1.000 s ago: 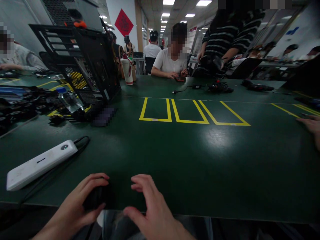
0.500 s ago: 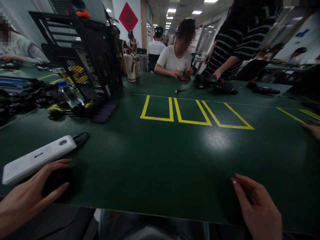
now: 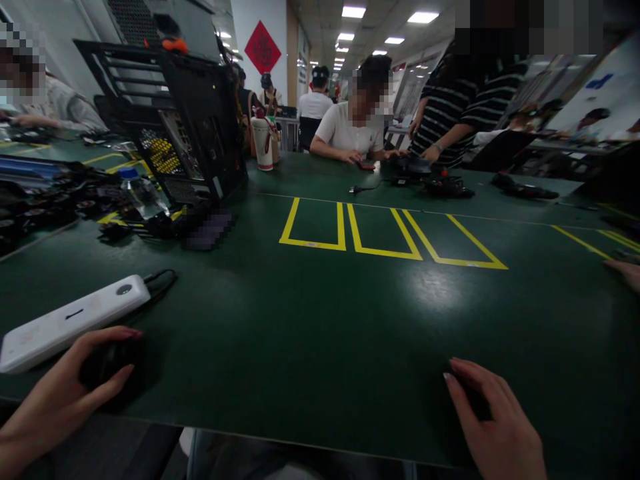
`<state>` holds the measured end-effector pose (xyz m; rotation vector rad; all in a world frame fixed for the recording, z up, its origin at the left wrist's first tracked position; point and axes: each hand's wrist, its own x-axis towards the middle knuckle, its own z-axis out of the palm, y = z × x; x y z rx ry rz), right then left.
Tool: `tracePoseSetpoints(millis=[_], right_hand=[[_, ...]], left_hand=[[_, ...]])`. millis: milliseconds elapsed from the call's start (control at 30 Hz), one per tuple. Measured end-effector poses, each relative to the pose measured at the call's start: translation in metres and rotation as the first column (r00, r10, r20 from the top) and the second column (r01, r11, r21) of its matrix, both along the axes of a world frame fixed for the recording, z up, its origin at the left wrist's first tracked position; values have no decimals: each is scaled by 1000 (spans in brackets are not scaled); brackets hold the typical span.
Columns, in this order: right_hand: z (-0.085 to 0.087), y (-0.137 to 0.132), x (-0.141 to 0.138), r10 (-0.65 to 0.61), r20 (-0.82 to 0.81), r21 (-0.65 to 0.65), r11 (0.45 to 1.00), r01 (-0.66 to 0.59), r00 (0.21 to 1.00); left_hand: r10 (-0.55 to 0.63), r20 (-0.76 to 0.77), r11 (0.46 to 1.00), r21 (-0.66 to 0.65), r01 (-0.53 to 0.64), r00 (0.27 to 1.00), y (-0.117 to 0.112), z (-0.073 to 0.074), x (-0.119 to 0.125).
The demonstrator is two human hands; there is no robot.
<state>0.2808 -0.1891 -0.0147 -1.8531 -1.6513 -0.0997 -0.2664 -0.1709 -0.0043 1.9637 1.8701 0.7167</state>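
My left hand (image 3: 65, 393) rests at the near left edge of the green table (image 3: 320, 320), its fingers curled over a small dark rounded object (image 3: 107, 363). That object sits just in front of a white power strip (image 3: 70, 320). My right hand (image 3: 495, 427) lies at the near right edge with its fingers stretched forward on the table top. A dark patch under its fingertips is too dim to make out.
Three yellow taped rectangles (image 3: 385, 230) mark the table's middle. A black open computer case (image 3: 180, 127), a water bottle (image 3: 140, 193) and dark parts crowd the left. Seated people, a white flask (image 3: 263, 143) and black devices (image 3: 430, 183) line the far side. Another person's hand (image 3: 625, 272) reaches in at right.
My hands, close together at the near centre a second ago, have spread apart. The left slid the dark object to the power strip; the right moved to the right edge.
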Motion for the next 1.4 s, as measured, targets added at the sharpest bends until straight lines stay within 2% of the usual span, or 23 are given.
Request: tracePoseSetpoints(millis=[100,200,267,333,400,433,533,600,667,800,900,1000,1067,1233,1400], right_hand=[[5,5,-5,77,-45,-79,994,-81,996],[24,18,-26,260,-167,-205,935,-291,951],[40,33,-47,388,-257,-290,843,-453,885],[52,54,-69,514,-369,-327,708,-626,774],[56,79,-87,561,-471,-313,615,-723,681],[54,93,-94,552,-519,-303,596,-744,653],[42,139,-107,470,-647,-228,632,-740,601],[34,167,-110,401,-729,-167,682,-712,554],[29,188,-110,347,-816,-114,687,-718,462],[28,206,-105,246,-908,-77,696,-714,338],[30,208,-102,218,-932,-70,675,-735,290],[31,207,-103,231,-927,-62,679,-731,294],[30,207,-104,234,-920,-69,695,-715,315],[25,208,-105,268,-909,-47,693,-719,319],[24,209,-104,280,-902,-48,691,-721,328]], left_hand=[[96,29,994,52,-98,995,7,7,23],[-3,21,998,59,2,1000,25,12,61],[-120,21,991,54,119,993,44,15,93],[-239,61,970,70,234,969,68,17,129],[-357,117,933,96,347,927,95,17,164],[-404,145,914,110,391,903,110,16,181],[-501,194,864,178,472,844,150,12,223],[-542,211,838,200,507,813,172,10,245],[-579,225,814,212,541,784,188,9,261],[-634,235,773,211,598,737,204,9,273],[-615,153,785,207,583,774,207,9,273],[-539,2,822,219,525,842,206,12,271],[-539,-21,826,184,533,842,204,16,271],[-574,126,819,69,570,809,202,25,265],[-642,297,747,35,664,707,210,25,250]])
